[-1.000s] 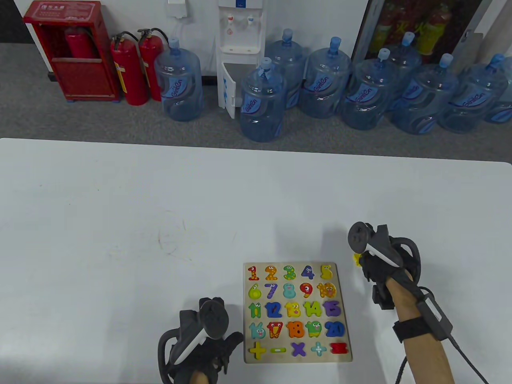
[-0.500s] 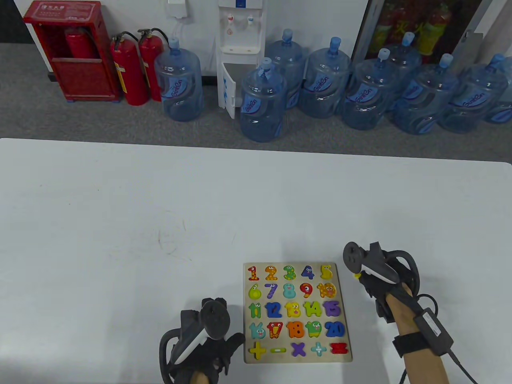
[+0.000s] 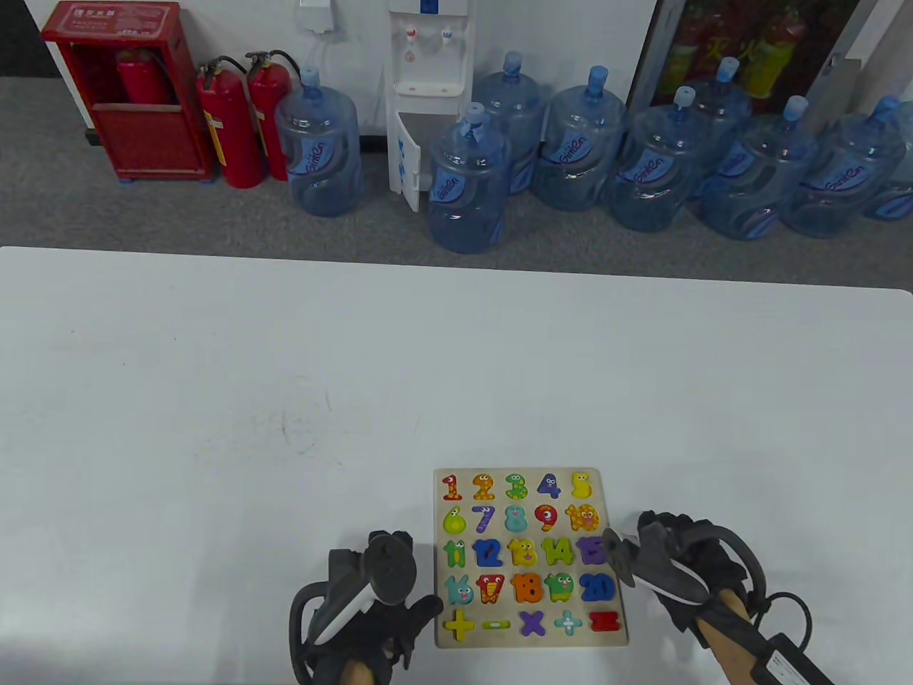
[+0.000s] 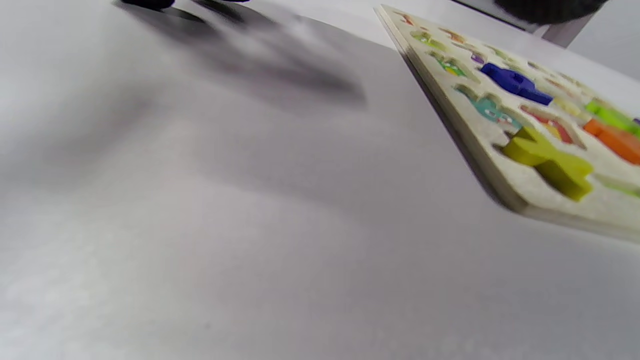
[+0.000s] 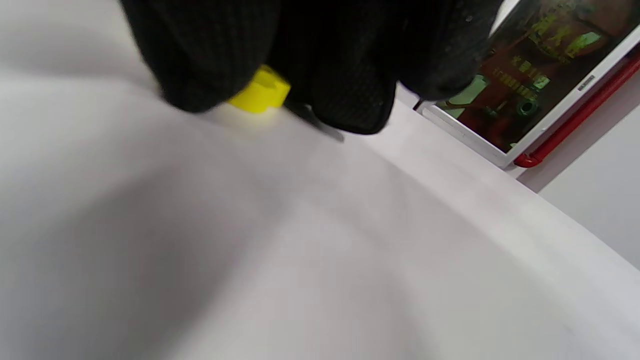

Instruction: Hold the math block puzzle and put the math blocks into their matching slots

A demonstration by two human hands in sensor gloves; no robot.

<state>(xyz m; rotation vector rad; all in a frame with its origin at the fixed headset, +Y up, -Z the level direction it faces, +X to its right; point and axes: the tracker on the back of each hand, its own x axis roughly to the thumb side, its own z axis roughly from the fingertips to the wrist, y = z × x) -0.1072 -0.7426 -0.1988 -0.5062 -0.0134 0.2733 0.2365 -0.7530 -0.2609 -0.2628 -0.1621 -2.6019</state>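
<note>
Left hand [image 3: 371, 614]: I rest it at the puzzle board's [image 3: 436, 564] left edge, grip unclear | Right hand [image 3: 674, 571]: fingers [image 5: 200, 60] closed around a yellow block [image 5: 260, 92], just right of the board on the tabletop [image 3: 214, 399] | Next: slot lies leftward.

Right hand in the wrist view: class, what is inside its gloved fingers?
The right hand grips a small yellow block just above the table. Only one corner shows; the gloved fingers hide its shape.
</note>
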